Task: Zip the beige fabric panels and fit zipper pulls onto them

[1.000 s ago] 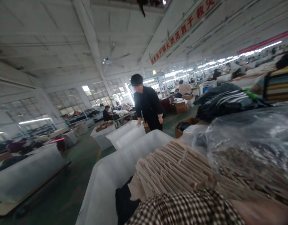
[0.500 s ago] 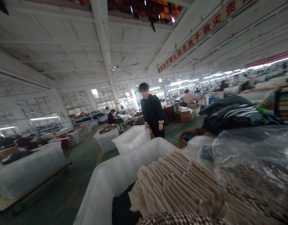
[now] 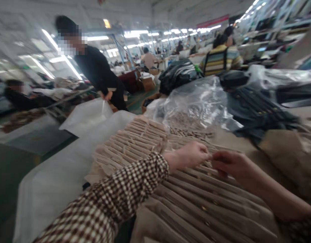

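Note:
Rows of folded beige cloth pieces with small metal fittings lie packed side by side in front of me. Over them my left hand reaches out from a brown-and-white checked sleeve, its fingers closed in a pinch. Close to its fingertips is my right hand, fingers curled and also pinched together. Whatever lies between the fingers is too small and blurred to make out. Another stack of beige cloth pieces sits beyond my left forearm.
A large white plastic bin stands at the left. Beyond it a person in black grips a second white bin. Clear plastic sheeting and dark garments lie at the back right. A person in a striped top sits farther off.
My view has swung right and downward. Both my hands have come into sight over the beige cloth pieces. The person in black now appears farther left and bent over the bin.

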Action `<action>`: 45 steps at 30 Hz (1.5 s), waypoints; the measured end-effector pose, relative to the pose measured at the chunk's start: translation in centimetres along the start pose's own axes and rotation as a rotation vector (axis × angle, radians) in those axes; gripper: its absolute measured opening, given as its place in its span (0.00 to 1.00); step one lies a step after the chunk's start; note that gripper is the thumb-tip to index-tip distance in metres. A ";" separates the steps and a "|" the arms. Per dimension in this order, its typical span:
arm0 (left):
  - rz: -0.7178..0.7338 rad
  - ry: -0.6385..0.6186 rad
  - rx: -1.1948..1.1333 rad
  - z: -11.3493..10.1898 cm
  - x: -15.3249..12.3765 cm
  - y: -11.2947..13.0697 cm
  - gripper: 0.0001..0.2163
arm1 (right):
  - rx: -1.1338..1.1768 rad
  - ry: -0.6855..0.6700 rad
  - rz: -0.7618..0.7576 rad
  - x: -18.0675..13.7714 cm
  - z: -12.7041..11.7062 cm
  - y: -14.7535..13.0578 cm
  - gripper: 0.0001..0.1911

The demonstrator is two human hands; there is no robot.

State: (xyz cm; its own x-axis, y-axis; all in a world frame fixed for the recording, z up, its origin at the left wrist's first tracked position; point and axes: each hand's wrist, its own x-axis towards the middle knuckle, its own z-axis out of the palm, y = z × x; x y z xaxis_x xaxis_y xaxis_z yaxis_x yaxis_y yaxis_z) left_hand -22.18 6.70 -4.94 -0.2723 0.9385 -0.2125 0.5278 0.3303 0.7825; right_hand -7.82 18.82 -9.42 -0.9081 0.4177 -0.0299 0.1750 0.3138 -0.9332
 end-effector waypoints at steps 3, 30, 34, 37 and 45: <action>-0.015 -0.066 0.090 -0.2 0.3 -0.8 0.11 | 0.030 -0.047 0.189 0.1 0.2 0.8 0.16; 0.059 -0.135 0.478 1.7 1.2 -2.6 0.09 | -0.892 -0.126 0.154 -1.1 1.9 -0.8 0.08; 0.024 -0.094 0.442 1.2 1.1 -3.1 0.08 | -0.867 -0.110 0.169 -1.1 1.8 -0.4 0.06; -0.005 -0.071 0.372 0.5 0.5 -2.4 0.07 | -0.745 -0.043 0.101 -1.2 1.3 0.1 0.05; -0.160 -0.091 -0.579 -0.1 -1.5 -0.8 0.17 | -0.033 0.129 -0.207 -1.1 3.8 -0.3 0.09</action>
State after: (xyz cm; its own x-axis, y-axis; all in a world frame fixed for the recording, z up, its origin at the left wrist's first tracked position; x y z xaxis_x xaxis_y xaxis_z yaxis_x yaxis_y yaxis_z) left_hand -22.27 5.03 -5.23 -0.2292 0.8949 -0.3829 -0.0445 0.3833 0.9225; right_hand -8.35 15.04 -10.42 -0.8702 0.4463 0.2087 0.0044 0.4307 -0.9025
